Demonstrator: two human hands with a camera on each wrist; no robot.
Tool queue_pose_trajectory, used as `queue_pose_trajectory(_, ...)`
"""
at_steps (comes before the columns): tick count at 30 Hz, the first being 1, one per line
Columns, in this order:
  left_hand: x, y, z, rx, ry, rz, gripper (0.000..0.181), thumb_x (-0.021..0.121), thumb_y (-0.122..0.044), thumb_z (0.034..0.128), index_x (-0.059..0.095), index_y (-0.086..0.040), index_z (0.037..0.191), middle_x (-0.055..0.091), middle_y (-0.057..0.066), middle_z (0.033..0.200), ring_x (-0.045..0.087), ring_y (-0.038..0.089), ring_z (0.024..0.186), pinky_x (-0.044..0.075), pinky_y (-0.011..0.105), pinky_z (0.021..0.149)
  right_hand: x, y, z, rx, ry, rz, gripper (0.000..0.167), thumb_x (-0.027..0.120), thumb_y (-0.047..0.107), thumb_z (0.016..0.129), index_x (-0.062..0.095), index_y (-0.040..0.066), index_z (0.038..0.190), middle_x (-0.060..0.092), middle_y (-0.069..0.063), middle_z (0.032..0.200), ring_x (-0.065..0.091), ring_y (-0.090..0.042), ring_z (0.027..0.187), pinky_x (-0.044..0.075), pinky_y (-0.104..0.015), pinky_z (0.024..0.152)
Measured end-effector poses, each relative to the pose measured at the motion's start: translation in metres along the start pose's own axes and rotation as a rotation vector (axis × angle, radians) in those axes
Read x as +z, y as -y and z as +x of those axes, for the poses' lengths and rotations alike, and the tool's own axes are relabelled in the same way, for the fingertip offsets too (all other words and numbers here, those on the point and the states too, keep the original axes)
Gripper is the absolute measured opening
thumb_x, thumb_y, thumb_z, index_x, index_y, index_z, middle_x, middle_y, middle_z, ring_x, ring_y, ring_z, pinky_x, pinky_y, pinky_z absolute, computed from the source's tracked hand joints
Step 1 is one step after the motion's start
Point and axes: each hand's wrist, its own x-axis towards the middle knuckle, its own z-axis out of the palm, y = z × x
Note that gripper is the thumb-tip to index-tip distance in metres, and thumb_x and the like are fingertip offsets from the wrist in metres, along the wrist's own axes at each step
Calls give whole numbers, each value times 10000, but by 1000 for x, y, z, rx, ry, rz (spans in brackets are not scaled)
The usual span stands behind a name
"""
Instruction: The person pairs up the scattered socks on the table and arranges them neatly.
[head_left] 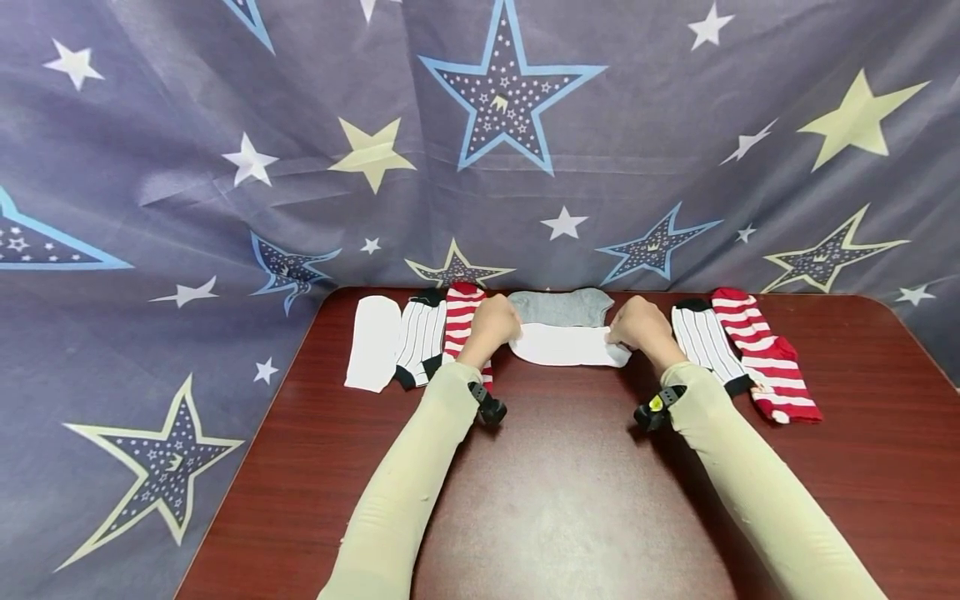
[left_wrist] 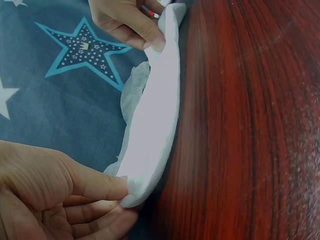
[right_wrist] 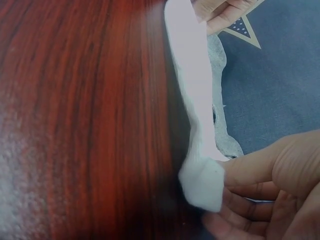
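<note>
A white sock (head_left: 567, 345) is stretched sideways between both hands, just in front of a grey sock (head_left: 561, 307) lying along the table's back edge. My left hand (head_left: 495, 322) pinches its left end; in the left wrist view the thumb presses on top, with fingers beneath. At the other end, my right hand (head_left: 640, 323) pinches the sock between thumb and fingers, and a loose end flap (right_wrist: 202, 184) hangs past the thumb in the right wrist view. Part of the grey sock is hidden behind the white one.
Left of the hands lie a white sock (head_left: 374, 343), a black-and-white striped sock (head_left: 421, 340) and a red-and-white striped sock (head_left: 461, 318). Another striped sock (head_left: 708, 340) and red-striped sock (head_left: 767, 354) lie right. A star-patterned cloth (head_left: 465, 208) hangs behind the brown table (head_left: 570, 500).
</note>
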Motion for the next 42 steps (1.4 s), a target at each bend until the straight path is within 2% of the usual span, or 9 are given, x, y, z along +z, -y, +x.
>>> queue_pose_trajectory(15,2,1,-6,69,-52,60,141,698,6,789,808,-79,815,785,57,883,728,267,889,600,358,719,1,0,-2,1,-10,5,109,811,166,770,744,80,781,674,-28,712,600,-218,719,439,-286,543)
queue_pose_trajectory(19,4,-1,-9,100,-95,98,136,678,-2,803,778,-81,755,762,54,803,716,248,811,559,326,633,1,0,-3,1,-13,2,112,809,168,764,756,75,797,678,-21,703,602,-215,711,439,-285,546)
queue_pose_trajectory(23,5,-2,-12,103,-108,92,238,658,10,812,645,-108,607,624,10,626,578,185,628,414,264,498,2,1,-4,19,-23,5,132,817,178,771,751,75,818,690,-44,732,610,-221,725,454,-304,560)
queue_pose_trajectory(26,4,-2,-13,99,-97,91,345,645,19,818,529,-150,542,505,-35,556,468,142,565,345,232,455,3,2,-5,44,-26,10,151,819,195,787,752,74,849,729,-96,852,631,-250,798,484,-343,592)
queue_pose_trajectory(30,4,0,-14,84,-87,88,365,656,16,813,505,-155,528,493,-38,556,452,142,578,338,231,470,6,3,-6,69,-22,20,165,810,205,807,764,73,896,751,-144,1015,664,-299,912,536,-405,659)
queue_pose_trajectory(33,3,2,-17,60,-89,47,228,700,-4,786,623,-98,592,626,6,645,554,182,658,410,257,531,8,4,-7,76,-24,27,152,795,202,807,773,79,893,759,-140,1022,677,-315,932,552,-419,687)
queue_pose_trajectory(36,0,4,-21,55,-86,-9,18,750,-60,775,763,-59,787,758,55,849,680,249,821,534,310,660,8,4,-11,65,-37,44,132,766,198,797,772,82,860,765,-130,984,680,-313,906,545,-409,665)
queue_pose_trajectory(39,-8,6,-28,84,-75,-60,167,751,-127,809,806,-63,954,784,81,1001,716,282,958,580,356,807,8,4,-17,39,-69,73,138,729,211,814,774,88,859,766,-120,975,682,-303,886,534,-394,651)
queue_pose_trajectory(42,-23,6,-36,104,-73,-119,211,720,-172,839,812,-88,1009,783,78,1049,715,266,1009,573,359,874,8,8,-23,7,-120,124,188,669,232,850,777,88,907,760,-122,997,674,-296,874,519,-384,653)
